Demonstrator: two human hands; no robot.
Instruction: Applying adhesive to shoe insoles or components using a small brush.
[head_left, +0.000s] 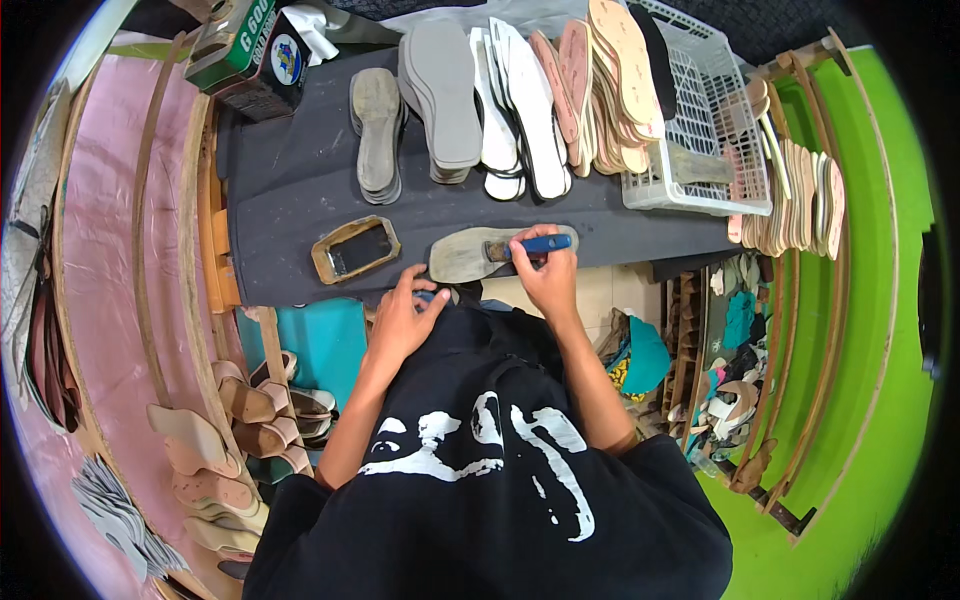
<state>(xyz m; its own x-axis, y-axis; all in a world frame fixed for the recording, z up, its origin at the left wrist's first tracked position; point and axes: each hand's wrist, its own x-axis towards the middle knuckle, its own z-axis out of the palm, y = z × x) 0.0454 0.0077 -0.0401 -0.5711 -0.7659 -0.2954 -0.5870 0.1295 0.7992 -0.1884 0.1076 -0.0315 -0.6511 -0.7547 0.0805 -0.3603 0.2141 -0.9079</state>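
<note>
Glue work looks to be the step in hand: a grey sole (468, 254) lies flat near the front edge of the dark bench (290, 180), and the right hand (545, 272) is clamped on a blue-handled brush (532, 245) whose head rests on the sole's right half. The left hand (403, 318) sits lower, at the bench's front edge just beside the sole's left end, fingers curled; whether it pinches anything there I cannot tell, since a small bluish bit by the fingertips is too small to read. The two hands are apart, one on each side of the sole. A shallow rectangular tin (356, 248) with a dark inside stands just left of the sole, near enough for dipping, and I judge it to hold the adhesive. Farther back, grey soles (378, 135) lie stacked, with larger grey and white ones (500, 100) leaning in a row beside pink-tan insoles (610, 90), and a white basket (700, 120) at the right end. By my reading, the coat is partway on, as the brush sits mid-sole rather than at a tip. The next move calls for an even stroke along the length to the edges, with the left hand steadying the free end so the sole does not slide off the bench lip, and a fresh dip in the tin once the brush runs dry.
</note>
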